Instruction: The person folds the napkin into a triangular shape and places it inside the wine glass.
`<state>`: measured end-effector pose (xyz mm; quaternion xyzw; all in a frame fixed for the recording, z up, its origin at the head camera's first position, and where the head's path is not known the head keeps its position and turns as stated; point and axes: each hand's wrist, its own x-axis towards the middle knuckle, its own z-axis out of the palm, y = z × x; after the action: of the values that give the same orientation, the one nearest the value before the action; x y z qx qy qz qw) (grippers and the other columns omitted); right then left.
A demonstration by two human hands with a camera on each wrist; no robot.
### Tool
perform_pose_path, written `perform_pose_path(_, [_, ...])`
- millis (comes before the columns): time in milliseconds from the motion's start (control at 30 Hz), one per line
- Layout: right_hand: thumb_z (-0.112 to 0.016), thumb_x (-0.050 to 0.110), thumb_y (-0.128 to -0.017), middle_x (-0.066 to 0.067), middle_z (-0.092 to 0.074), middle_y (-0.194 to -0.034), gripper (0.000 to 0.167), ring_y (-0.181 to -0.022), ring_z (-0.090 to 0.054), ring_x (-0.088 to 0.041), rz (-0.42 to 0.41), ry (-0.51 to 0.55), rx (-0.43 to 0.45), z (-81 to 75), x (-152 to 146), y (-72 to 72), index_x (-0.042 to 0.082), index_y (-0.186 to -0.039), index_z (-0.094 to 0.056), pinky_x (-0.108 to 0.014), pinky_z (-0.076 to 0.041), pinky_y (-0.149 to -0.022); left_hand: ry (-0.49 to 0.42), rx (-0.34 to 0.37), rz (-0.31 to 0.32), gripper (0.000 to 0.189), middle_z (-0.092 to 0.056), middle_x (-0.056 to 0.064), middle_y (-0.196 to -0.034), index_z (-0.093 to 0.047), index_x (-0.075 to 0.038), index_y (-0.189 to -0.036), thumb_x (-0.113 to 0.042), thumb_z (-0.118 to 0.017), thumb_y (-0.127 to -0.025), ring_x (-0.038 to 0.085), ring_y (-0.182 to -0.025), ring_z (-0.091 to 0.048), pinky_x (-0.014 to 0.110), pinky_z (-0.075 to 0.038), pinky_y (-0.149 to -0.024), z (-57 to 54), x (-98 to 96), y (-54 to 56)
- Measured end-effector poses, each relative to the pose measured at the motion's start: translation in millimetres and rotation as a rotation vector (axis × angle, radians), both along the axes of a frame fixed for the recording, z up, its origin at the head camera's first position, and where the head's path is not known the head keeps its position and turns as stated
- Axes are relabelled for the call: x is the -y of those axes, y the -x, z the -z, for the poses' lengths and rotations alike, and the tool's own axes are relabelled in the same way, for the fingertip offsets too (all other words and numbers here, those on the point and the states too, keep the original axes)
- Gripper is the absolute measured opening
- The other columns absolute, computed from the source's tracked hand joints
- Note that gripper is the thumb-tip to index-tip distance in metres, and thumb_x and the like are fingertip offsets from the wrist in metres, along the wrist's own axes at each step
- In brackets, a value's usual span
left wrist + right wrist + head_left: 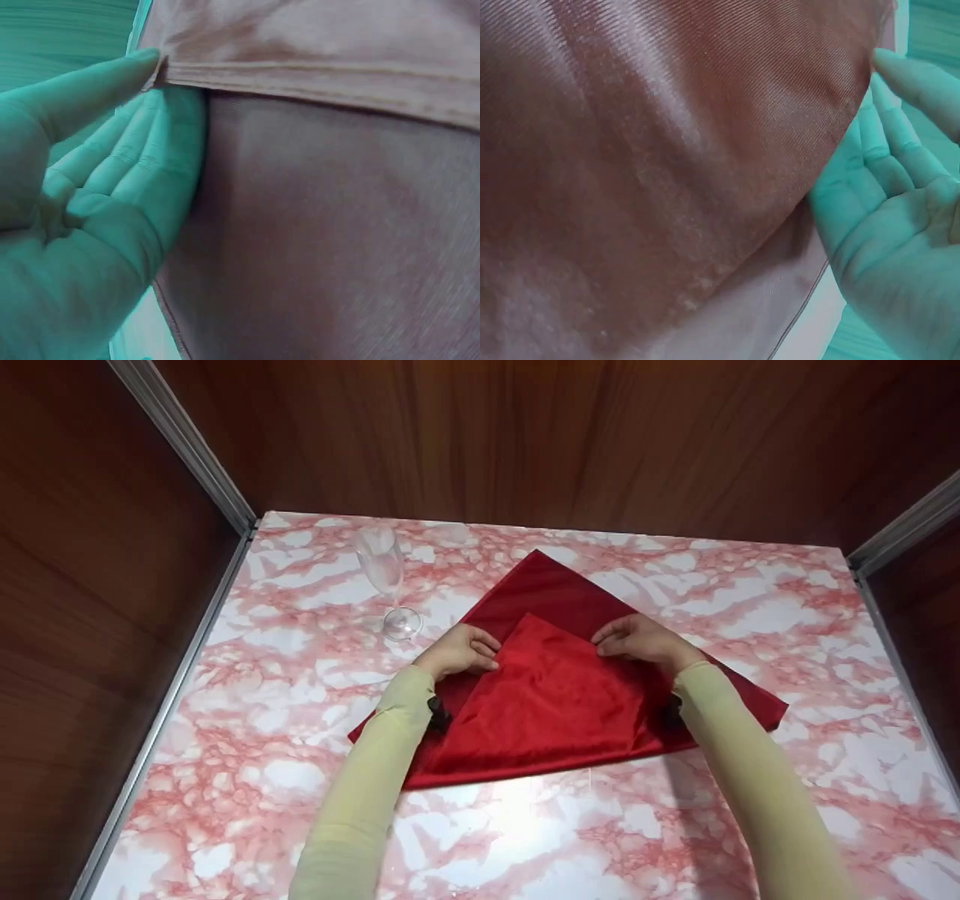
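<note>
A red satin cloth napkin [555,697] lies folded, with a brighter flap turned up over a darker layer whose point faces away from me. My left hand [459,649] pinches the flap's left edge between thumb and fingers. In the left wrist view, the thumb of that hand [112,165] lies on the stitched hem and the fingertips go under it. On the other side, my right hand [637,639] pinches the flap's right edge. The right wrist view shows this hand [892,195] with its thumb tip at the cloth edge and its other fingers behind.
A clear champagne flute [384,568] stands on the table to the left of the napkin, beyond my left hand. The tabletop [262,720] has a red and white marbled pattern. Brown wood-grain panels [465,442] with metal edging rise at the back and both sides.
</note>
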<state>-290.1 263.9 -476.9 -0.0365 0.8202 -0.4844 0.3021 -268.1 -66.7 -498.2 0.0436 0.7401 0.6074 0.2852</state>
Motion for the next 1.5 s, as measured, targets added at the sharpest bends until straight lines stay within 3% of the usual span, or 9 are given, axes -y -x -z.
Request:
perform_pose_path(433, [-0.069, 0.001, -0.084, -0.004, -0.065, -0.089, 0.029, -0.077, -0.057, -0.007, 0.019, 0.050, -0.057, 1.2, 12, 10.7, -0.012, -0.109, -0.061, -0.022, -0.046, -0.070, -0.024, 0.002, -0.037, 0.036, -0.060, 0.010, -0.092, -0.061, 0.005, -0.116, 0.012, -0.066, -0.081, 0.015, -0.074, -0.060, 0.030, -0.054, -0.067, 0.8, -2.5, 11.7])
perform_pose_path(633, [-0.065, -0.005, -0.085, -0.008, -0.063, -0.086, 0.026, -0.078, -0.059, -0.009, 0.046, 0.097, -0.105, 1.2, 11, 19.5, -0.015, -0.108, -0.059, -0.021, -0.047, -0.074, -0.063, 0.004, -0.081, 0.037, -0.056, 0.005, -0.084, -0.061, 0.004, -0.117, 0.016, -0.062, -0.081, 0.013, -0.074, -0.057, 0.026, -0.052, -0.065, -2.6, -5.4, 20.0])
perform_pose_path(800, [-0.066, -0.001, -0.085, -0.005, -0.065, -0.085, 0.025, -0.078, -0.060, -0.009, 0.093, 0.082, -0.150, 0.1, 10, 28.9, -0.011, -0.108, -0.060, -0.023, -0.046, -0.075, -0.060, -0.048, -0.137, 0.037, -0.057, 0.004, -0.083, -0.062, 0.005, -0.117, 0.017, -0.060, -0.082, 0.011, -0.074, -0.055, 0.021, -0.048, -0.063, -4.7, -9.9, 33.0])
perform_pose_path(1033, [-0.066, -0.001, -0.086, -0.004, -0.063, -0.083, 0.027, -0.078, -0.056, -0.011, 0.184, 0.083, -0.216, -3.3, 11, 46.5, -0.011, -0.110, -0.061, -0.024, -0.045, -0.073, -0.024, -0.179, -0.220, 0.035, -0.066, 0.016, -0.100, -0.064, 0.006, -0.115, 0.016, -0.061, -0.082, 0.014, -0.089, -0.058, 0.020, -0.048, -0.074, -10.3, -16.2, 55.9])
perform_pose_path(1233, [-0.062, -0.007, -0.085, -0.018, -0.063, -0.091, 0.029, -0.079, -0.057, -0.012, 0.227, 0.132, -0.266, -18.7, 19, 58.9, -0.018, -0.112, -0.056, -0.024, -0.047, -0.071, -0.016, -0.201, -0.304, 0.034, -0.064, 0.022, -0.103, -0.064, 0.008, -0.114, 0.017, -0.059, -0.082, 0.014, -0.086, -0.057, 0.019, -0.045, -0.070, -13.6, -22.7, 76.7])
perform_pose_path(1367, [-0.061, -0.011, -0.084, -0.026, -0.062, -0.100, 0.030, -0.082, -0.059, -0.016, 0.255, 0.173, -0.300, -25.4, 23, 64.6, -0.020, -0.112, -0.054, -0.023, -0.049, -0.072, -0.039, -0.235, -0.324, 0.035, -0.065, 0.023, -0.104, -0.064, 0.008, -0.114, 0.019, -0.058, -0.081, 0.018, -0.091, -0.060, 0.020, -0.046, -0.071, -13.6, -24.3, 88.4])
perform_pose_path(1500, [-0.061, -0.013, -0.084, -0.024, -0.061, -0.105, 0.033, -0.093, -0.058, -0.024, 0.282, 0.271, -0.311, -24.7, 25, 71.6, -0.021, -0.115, -0.052, -0.021, -0.049, -0.074, -0.069, -0.263, -0.309, 0.040, -0.066, 0.020, -0.106, -0.065, 0.005, -0.116, 0.020, -0.056, -0.080, 0.023, -0.097, -0.061, 0.022, -0.047, -0.073, -10.6, -21.8, 95.9])
